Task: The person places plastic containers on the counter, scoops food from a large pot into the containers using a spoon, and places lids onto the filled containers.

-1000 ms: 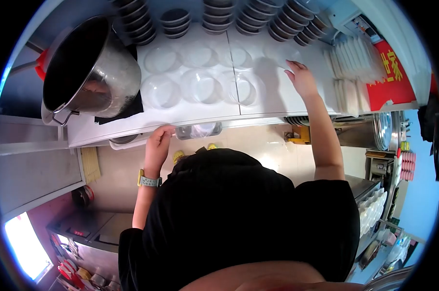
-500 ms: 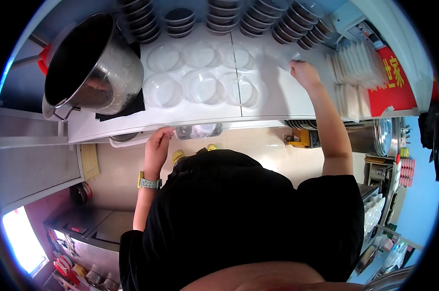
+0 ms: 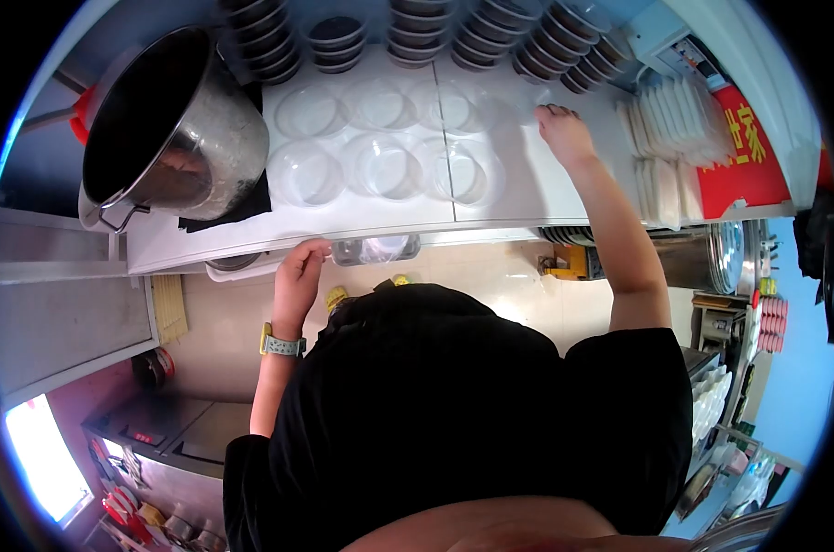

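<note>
Near clear bowls (image 3: pixel 389 170), both hands (image 3: pixel 564 133) curl, grip and pot (image 3: pixel 228 138) contents unclear.

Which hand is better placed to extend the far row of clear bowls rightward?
Likely the right hand: it is over the white counter, beside the clear bowls; the left hand is at the near edge.

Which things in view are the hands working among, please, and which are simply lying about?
Around the hands: right hand; left hand, by the counter's edge; clear round bowls.

Lying about: metal pot; stacked dark bowls; white stacks; red sheet.
</note>
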The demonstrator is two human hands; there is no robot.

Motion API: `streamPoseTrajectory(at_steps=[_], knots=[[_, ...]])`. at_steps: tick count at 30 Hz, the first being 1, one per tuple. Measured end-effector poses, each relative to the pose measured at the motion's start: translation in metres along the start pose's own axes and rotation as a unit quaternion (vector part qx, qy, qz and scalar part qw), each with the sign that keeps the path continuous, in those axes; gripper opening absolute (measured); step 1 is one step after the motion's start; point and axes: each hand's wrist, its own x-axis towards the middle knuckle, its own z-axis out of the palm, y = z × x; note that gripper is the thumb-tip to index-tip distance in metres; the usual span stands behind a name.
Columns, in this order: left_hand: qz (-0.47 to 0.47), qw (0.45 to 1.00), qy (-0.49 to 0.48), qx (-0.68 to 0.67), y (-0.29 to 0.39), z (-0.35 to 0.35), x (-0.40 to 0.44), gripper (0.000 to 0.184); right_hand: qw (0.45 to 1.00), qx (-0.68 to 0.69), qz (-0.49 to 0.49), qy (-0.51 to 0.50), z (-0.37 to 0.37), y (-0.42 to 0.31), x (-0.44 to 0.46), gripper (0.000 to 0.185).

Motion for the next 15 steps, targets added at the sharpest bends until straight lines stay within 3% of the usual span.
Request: streamPoseTrajectory(at_steps=[4,6,9,12,14,15], knots=[[0.001,1.0,-0.006,0.018,0.0,-0.001,0.003,0.018,0.995,0.013,-0.024,0.101,-0.007,0.001,-0.005,0.019],[-0.002,1.0,-0.005,0.02,0.0,-0.001,0.003,0.018,0.969,0.115,0.005,0.221,-0.023,0.003,-0.014,0.023],[-0.009,1.0,0.007,0.008,-0.001,-0.002,0.001,0.018,0.954,0.206,0.045,0.215,-0.068,-0.009,-0.046,0.018],[-0.016,1.0,0.022,-0.006,-0.002,-0.003,0.004,0.019,0.972,0.17,-0.006,0.161,-0.073,-0.017,-0.09,0.017],[-0.005,1.0,0.022,0.005,-0.005,-0.005,0.004,0.019,0.979,0.197,-0.03,0.043,-0.077,-0.031,-0.107,0.019],[-0.006,1.0,0.022,0.005,-0.005,-0.005,0.005,0.019,0.979,0.198,-0.03,0.042,-0.07,-0.034,-0.111,0.019]])
